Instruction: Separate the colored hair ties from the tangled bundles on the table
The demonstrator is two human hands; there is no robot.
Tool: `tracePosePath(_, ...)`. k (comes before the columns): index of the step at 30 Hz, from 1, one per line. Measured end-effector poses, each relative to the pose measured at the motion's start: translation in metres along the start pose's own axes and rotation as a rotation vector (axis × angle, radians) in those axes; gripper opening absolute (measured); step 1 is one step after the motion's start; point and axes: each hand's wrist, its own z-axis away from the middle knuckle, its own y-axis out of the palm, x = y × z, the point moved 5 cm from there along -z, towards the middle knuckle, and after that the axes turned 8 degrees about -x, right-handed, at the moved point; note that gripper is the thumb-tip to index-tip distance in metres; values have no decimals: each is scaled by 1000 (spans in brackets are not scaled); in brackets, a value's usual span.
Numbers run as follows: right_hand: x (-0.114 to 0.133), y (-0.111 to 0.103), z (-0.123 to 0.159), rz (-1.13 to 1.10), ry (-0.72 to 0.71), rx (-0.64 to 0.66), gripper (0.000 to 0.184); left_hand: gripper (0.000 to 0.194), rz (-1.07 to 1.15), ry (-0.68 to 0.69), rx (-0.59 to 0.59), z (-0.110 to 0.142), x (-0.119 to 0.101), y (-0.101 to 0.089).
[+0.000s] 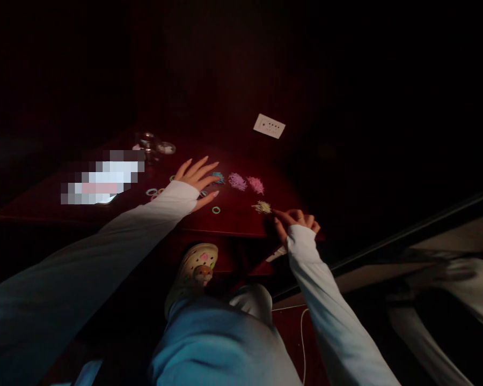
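My left hand (199, 179) lies over the dark red table with its fingers spread. Its fingertips are at a small pile of blue bits (218, 177), and I cannot tell whether they touch it. Beside that sit a purple pile (237, 182) and a pink pile (255, 185) of thin little pieces. Closer to the table's front edge is a pale yellow pile (262, 207). My right hand (295, 221) is at its right side, thumb and forefinger pinched together; whatever they may hold is too small to make out. A green ring (216, 210) lies below my left hand.
Several coloured rings (152, 192) lie partly behind my left sleeve. Clear, shiny objects (151, 145) stand farther back, near a bright blurred-out screen (108, 179). A white panel with dark dots (269, 126) shows beyond the piles. My clog (201, 262) is below the table edge (225, 232).
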Motion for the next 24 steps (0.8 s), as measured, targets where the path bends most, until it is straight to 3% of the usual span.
tracePosePath(6,38,29,11,24,-83,-1,40,37,-32,-85,-72,19,9,-13)
tracePosePath(9,39,35,10,25,-45,-6,40,38,-75,-136,-99,26,18,-18)
tracePosePath(15,31,39,-12,21,54,3,36,33,-118,-247,-154,26,46,-8)
tracePosePath(24,39,46,-32,98,-58,47,28,24,-52,-433,-311,26,72,-21)
